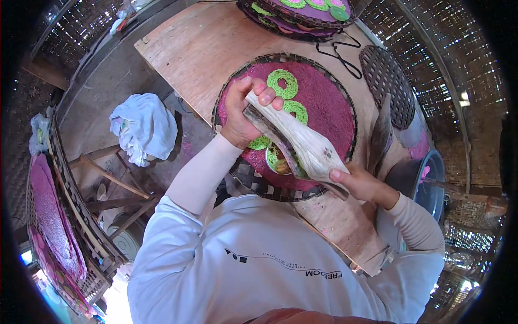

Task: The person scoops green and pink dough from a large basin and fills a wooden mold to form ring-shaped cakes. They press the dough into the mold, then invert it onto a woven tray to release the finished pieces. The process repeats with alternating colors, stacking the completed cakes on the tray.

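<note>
Both of my hands grip a long, pale, trough-like piece that looks like a folded dried palm sheath (313, 144), streaked and darker along its edge. My left hand (248, 108) is closed round its upper end, my right hand (367, 185) round its lower end, thumb on top. Beneath it lies a round woven tray (219, 102) covered with a grainy purple-pink layer (324, 94). Lacy bright-green rings (283, 84) lie on that layer, partly hidden by the sheath and my left hand. A small round metal-rimmed container (273, 161) shows under the sheath, partly covered.
Stacked round trays (302, 24) stand at the table's far end, beside a black cord (345, 59). To the right are a dark woven mat (387, 81), a brown curved sheath (381, 132) and a large tub (431, 167). White cloth (144, 127) sits left of the wooden table (189, 48).
</note>
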`<state>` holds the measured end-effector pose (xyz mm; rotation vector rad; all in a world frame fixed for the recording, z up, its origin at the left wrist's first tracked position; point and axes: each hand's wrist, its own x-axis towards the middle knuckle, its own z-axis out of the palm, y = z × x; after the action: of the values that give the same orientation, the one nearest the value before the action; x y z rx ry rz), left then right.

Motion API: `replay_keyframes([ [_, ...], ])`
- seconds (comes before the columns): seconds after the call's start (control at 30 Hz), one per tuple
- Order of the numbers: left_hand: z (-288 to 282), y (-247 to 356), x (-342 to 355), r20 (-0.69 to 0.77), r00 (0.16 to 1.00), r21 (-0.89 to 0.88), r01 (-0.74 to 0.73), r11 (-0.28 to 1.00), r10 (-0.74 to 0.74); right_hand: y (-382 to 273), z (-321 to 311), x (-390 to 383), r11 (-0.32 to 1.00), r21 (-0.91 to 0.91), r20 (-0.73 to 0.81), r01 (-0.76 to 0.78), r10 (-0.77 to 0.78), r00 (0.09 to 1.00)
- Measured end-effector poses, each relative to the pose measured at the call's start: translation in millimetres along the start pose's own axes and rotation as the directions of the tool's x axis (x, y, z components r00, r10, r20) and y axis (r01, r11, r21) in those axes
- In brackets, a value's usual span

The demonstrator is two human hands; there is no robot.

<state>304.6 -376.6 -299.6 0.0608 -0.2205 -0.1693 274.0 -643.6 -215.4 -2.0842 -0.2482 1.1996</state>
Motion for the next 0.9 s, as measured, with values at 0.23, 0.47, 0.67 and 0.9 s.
replay_keyframes([
  [0.23,6.5,-16.7,13.6,-0.093,0.996,0.051,-0.006,0.999,0.011,-18.4,-19.5,-15.4,0.98,-0.176,-0.075,-0.092,0.08,0.994],
  [0.47,6.9,6.6,25.0,0.115,0.992,0.197,-0.08,0.977,0.058,-21.4,-7.4,1.4,0.976,-0.217,-0.19,0.031,-0.074,0.979],
  [0.67,10.1,26.0,13.4,0.008,0.994,0.208,-0.107,0.972,0.108,-25.4,8.8,18.3,0.982,-0.182,-0.163,0.049,-0.079,0.983],
  [0.9,-3.2,8.2,-2.6,-0.124,0.989,0.132,-0.063,0.989,0.08,-35.7,0.8,-1.5,0.963,-0.23,-0.113,-0.138,0.115,0.987],
])
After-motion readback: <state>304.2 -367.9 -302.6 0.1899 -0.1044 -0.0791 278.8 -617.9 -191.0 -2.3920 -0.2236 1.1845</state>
